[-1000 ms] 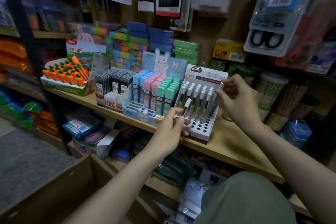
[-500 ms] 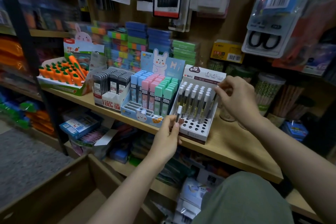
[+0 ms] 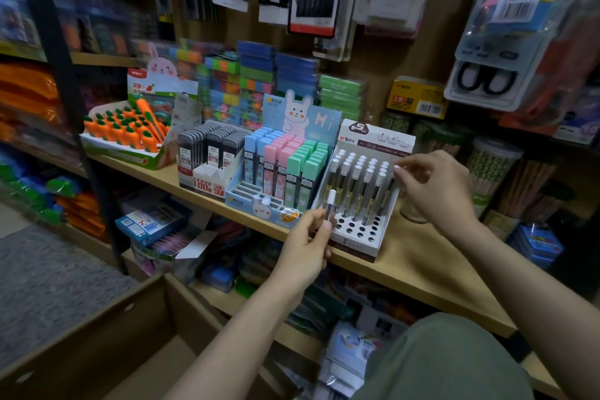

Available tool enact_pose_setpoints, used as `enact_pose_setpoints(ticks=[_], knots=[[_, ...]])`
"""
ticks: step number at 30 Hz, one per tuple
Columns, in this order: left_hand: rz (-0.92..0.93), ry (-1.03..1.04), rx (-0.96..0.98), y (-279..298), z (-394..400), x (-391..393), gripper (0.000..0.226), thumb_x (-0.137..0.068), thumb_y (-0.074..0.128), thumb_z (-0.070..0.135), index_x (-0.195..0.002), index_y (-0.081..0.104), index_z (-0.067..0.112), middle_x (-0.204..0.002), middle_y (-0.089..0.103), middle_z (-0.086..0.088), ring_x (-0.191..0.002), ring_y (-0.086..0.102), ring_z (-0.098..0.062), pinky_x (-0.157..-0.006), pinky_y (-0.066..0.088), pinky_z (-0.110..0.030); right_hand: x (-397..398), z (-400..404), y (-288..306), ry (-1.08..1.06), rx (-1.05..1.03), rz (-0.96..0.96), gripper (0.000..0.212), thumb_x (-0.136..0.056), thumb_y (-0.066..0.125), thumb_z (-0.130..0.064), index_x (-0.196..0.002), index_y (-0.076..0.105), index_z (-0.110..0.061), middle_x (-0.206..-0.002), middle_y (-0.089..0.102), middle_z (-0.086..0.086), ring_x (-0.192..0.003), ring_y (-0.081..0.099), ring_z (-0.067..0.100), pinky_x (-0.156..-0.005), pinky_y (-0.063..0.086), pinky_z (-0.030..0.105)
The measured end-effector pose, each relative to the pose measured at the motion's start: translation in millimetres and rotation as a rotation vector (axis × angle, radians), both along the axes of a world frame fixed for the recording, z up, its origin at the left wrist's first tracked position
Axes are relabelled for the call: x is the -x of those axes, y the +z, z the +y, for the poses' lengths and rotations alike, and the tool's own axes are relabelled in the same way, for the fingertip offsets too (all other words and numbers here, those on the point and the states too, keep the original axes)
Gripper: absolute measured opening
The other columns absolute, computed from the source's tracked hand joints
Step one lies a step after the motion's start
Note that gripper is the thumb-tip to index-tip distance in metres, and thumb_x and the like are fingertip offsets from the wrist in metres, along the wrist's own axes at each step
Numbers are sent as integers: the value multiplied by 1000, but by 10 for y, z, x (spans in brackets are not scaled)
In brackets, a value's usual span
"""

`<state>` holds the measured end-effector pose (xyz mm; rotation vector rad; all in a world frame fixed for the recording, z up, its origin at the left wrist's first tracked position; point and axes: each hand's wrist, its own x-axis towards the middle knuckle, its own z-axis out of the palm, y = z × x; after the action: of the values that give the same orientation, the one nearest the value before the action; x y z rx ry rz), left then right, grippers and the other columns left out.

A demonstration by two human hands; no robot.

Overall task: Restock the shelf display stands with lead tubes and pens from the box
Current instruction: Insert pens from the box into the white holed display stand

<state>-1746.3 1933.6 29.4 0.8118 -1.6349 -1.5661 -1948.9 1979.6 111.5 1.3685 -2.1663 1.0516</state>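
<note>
Cardboard box (image 3: 107, 344) sits nearest, bottom left. Left hand (image 3: 305, 245) pinches one white-capped lead tube (image 3: 328, 209) upright at the front-left corner of the white display stand (image 3: 360, 234) on the wooden shelf (image 3: 422, 266). Right hand (image 3: 435, 191), fingers curled, touches the capped tubes (image 3: 358, 172) at the stand's right rear.
</note>
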Motion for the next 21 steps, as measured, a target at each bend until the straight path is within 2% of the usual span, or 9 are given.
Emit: enact_pose_setpoints(ticks=[2,4,5,7,9,11,15,18,21], knots=[[82,-42,-79,-23,20,-52,25,-102,45,21,-123,56,27,-81,59,5,-61,51,-6,-48,41,-16,-43,57,46,31,91,-82,29,-89,66,-27,-118,67,-25,-99,60,-4,-81,55,6,-77,50,27],[166,-105,-122,-49,35,-101,29,-101,44,11,-124,57,25,-85,66,8,-63,51,-5,-54,43,-16,-144,153,88,128,166,-93,28,-90,64,-25,-118,64,-32,-92,61,-11,-78,57,1,-69,48,15],[202,-140,-120,-53,42,-121,31,-101,43,7,-124,57,23,-90,69,8,-66,51,-4,-59,44,-17,-209,197,113,221,157,-131,24,-90,64,-26,-111,64,-36,-88,63,-14,-79,60,-1,-67,51,14],[255,-211,-104,-37,61,-143,31,-101,41,4,-125,55,20,-97,71,5,-70,52,-3,-66,45,-20,-368,235,146,429,41,-310,18,-87,66,-28,-102,66,-39,-87,70,-15,-81,66,-2,-70,56,16],[287,-258,-108,-6,76,-153,31,-101,41,4,-125,54,18,-100,71,1,-70,52,-5,-67,44,-21,-506,220,133,544,-51,-419,23,-86,70,-25,-108,68,-31,-92,73,-13,-86,69,2,-79,58,25],[293,-279,-102,12,85,-148,30,-101,41,5,-126,53,16,-102,71,0,-69,51,-5,-65,43,-20,-605,202,111,583,-84,-420,30,-85,72,-22,-114,68,-25,-96,74,-8,-91,69,2,-86,56,27],[286,-301,-53,55,94,-141,28,-101,42,8,-122,56,20,-103,70,0,-69,50,-5,-66,41,-21,-727,211,63,648,-68,-455,26,-83,74,-14,-108,68,-20,-93,74,-2,-89,70,7,-83,56,23],[244,-294,-7,68,96,-127,30,-100,45,12,-107,65,33,-103,67,-4,-71,49,-6,-69,39,-25,-761,228,56,666,-20,-509,24,-81,75,-8,-103,69,-14,-89,74,4,-85,71,14,-81,57,23],[165,-303,64,96,138,-50,29,-101,43,13,-99,62,35,-101,69,1,-71,51,-5,-71,42,-25,-725,263,89,644,27,-549,20,-79,76,-6,-97,67,-5,-86,73,7,-81,71,13,-81,58,27]])
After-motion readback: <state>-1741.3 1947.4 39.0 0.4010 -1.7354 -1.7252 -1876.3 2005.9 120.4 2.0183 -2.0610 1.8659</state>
